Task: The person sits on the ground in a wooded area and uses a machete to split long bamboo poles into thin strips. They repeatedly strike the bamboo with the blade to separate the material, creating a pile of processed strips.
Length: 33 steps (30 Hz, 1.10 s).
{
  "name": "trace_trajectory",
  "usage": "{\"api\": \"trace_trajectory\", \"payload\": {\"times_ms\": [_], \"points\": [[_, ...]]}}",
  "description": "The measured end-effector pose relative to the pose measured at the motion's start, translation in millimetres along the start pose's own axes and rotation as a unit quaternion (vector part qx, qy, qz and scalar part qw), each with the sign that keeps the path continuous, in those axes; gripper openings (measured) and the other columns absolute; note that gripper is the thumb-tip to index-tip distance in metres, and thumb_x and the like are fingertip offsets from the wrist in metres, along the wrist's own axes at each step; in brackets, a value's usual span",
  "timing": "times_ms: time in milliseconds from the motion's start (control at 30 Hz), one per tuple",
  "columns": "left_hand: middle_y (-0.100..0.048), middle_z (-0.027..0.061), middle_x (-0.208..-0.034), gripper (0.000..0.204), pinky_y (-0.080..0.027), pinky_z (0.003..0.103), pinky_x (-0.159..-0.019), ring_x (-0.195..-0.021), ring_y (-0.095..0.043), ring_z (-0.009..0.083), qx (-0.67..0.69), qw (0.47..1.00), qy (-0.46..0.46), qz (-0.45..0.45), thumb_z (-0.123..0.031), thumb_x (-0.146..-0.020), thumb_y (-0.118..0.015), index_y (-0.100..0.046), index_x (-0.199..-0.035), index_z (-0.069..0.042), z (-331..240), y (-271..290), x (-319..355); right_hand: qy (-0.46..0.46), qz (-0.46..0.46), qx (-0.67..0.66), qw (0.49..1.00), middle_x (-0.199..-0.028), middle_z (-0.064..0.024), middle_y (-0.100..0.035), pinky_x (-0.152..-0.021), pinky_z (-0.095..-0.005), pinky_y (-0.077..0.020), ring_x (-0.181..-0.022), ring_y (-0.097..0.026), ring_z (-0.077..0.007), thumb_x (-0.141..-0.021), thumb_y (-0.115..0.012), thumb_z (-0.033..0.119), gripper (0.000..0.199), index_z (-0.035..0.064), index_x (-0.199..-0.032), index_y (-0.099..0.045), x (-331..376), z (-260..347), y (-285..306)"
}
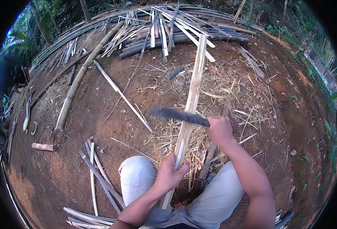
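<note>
A long split bamboo strip (pixel 193 89) slants up and away from between my knees, its pale inner side showing. My left hand (pixel 170 173) grips it near its lower end, with the thumb over the strip. In my right hand (pixel 219 131) is the handle of a machete. The dark machete blade (pixel 176 114) points left and lies across the strip at about its middle; whether its edge bites into the bamboo I cannot tell. Beneath the blade and strip, pale curled shavings (pixel 222 86) cover the ground.
Split strips and dark bamboo poles (pixel 153 47) are piled at the back. A long bamboo pole (pixel 73 89) lies at left, with a short cut piece (pixel 43 147) nearer. More strips (pixel 92 179) lie beside my left knee. A person (pixel 21 78) is at the far left edge.
</note>
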State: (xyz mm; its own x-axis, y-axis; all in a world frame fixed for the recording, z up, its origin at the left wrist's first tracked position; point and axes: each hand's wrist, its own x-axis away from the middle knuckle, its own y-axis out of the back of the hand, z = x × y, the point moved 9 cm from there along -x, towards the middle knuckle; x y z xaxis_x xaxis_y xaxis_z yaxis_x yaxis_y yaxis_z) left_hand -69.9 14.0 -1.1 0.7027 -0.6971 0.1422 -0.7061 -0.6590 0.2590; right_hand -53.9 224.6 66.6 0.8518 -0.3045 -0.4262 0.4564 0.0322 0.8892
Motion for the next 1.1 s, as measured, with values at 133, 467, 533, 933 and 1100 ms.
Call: {"api": "trace_trajectory", "payload": {"times_ms": [133,467,533,933,1100], "points": [[-0.061,0.0058,-0.067,0.019,-0.049,0.030,-0.054,-0.059,-0.059,0.0095,0.008,1.000,0.003,0.023,-0.015,-0.086,-0.067,-0.055,-0.091,-0.001,-1.1,1.0,16.5,-0.217,0.094,-0.070,0.969,-0.064,-0.0187,-0.064,-0.061,-0.0455,-0.0530,-0.057,-0.065,-0.0356,-0.077,-0.059,0.002,0.011,0.0040,-0.066,-0.059,-24.8,-81.7,13.0],[-0.060,0.0022,-0.072,0.017,-0.046,0.029,-0.054,-0.063,-0.056,0.0078,0.029,0.997,0.047,0.062,-0.015,-0.090,-0.065,-0.055,-0.090,-0.001,1.4,-1.3,31.8,-0.106,0.053,-0.051,0.992,-0.060,-0.0159,-0.064,-0.053,-0.0411,-0.0546,-0.056,-0.067,-0.0306,-0.081,-0.057,0.005,0.014,0.0055,-0.068,-0.062,-33.2,-57.5,3.2],[-0.055,-0.0011,-0.068,0.018,-0.043,0.025,-0.048,-0.056,-0.052,0.0057,0.064,0.988,0.125,0.070,-0.016,-0.091,-0.065,-0.052,-0.092,-0.003,11.2,-12.5,36.2,-0.010,-0.002,0.041,0.999,-0.061,-0.0149,-0.064,-0.052,-0.0405,-0.0545,-0.055,-0.067,-0.0295,-0.083,-0.056,0.008,0.017,0.0065,-0.068,-0.062,-14.6,-47.6,-17.9],[-0.054,-0.0034,-0.069,0.018,-0.042,0.022,-0.050,-0.057,-0.050,0.0027,0.102,0.975,0.183,0.077,-0.014,-0.088,-0.068,-0.053,-0.091,-0.004,17.5,4.4,57.9,0.083,0.028,0.013,0.996,-0.062,-0.0160,-0.063,-0.053,-0.0418,-0.0539,-0.058,-0.067,-0.0304,-0.080,-0.056,0.002,0.013,0.0046,-0.068,-0.059,9.0,-1.4,-32.1],[-0.053,-0.0030,-0.069,0.017,-0.041,0.022,-0.047,-0.054,-0.049,0.0038,0.044,0.982,0.136,0.125,-0.010,-0.088,-0.068,-0.052,-0.093,-0.006,19.0,11.1,90.4,-0.265,-0.001,0.039,0.963,-0.074,-0.0212,-0.068,-0.062,-0.0460,-0.0555,-0.072,-0.069,-0.0364,-0.081,-0.059,0.000,0.011,-0.0023,-0.086,-0.069,-8.9,-162.5,-5.0]]}}
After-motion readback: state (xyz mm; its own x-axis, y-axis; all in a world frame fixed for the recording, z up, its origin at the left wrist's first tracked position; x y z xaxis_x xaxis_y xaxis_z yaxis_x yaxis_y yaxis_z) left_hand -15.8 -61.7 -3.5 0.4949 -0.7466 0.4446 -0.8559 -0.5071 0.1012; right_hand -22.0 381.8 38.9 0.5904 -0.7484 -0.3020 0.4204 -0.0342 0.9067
